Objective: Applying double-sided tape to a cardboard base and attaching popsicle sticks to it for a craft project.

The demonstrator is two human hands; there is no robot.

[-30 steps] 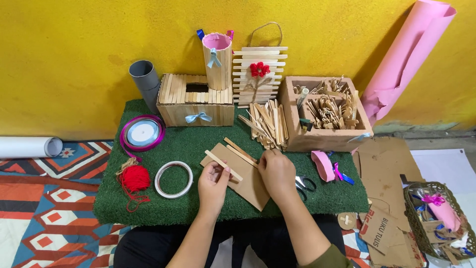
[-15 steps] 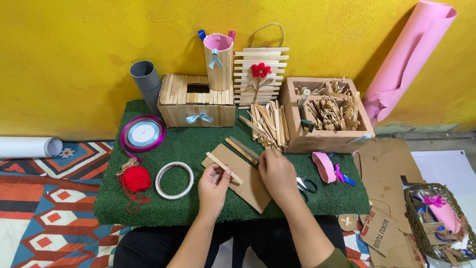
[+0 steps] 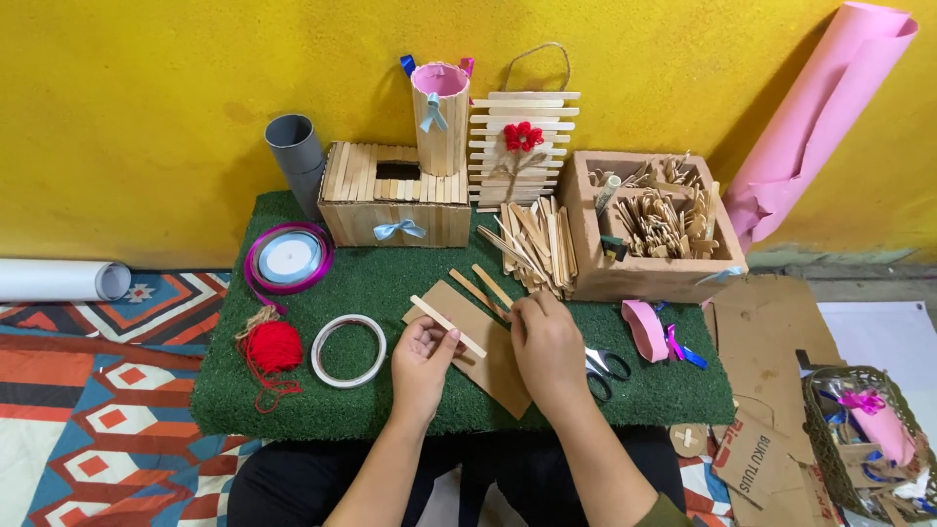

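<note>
My left hand [image 3: 422, 363] pinches one wooden stick [image 3: 447, 326] that lies slanted over a brown cardboard piece [image 3: 480, 344] on the green turf mat [image 3: 371, 283]. My right hand [image 3: 547, 344] rests palm down on the cardboard, fingertips at two more sticks [image 3: 486, 290] lying side by side at its upper edge. A loose pile of sticks [image 3: 535, 244] sits just beyond, against a cardboard box [image 3: 652, 277].
Scissors [image 3: 605, 367] lie under my right wrist, a pink tape roll [image 3: 644, 330] beside them. A white tape ring [image 3: 348, 350], red yarn [image 3: 272, 345] and a ribbon spool [image 3: 289, 258] sit left. A stick-covered box [image 3: 394, 195], cup [image 3: 440, 117] and grey tube [image 3: 297, 156] stand behind.
My left hand has shifted slightly with the stick over the cardboard; my right hand stays on the cardboard near the two sticks.
</note>
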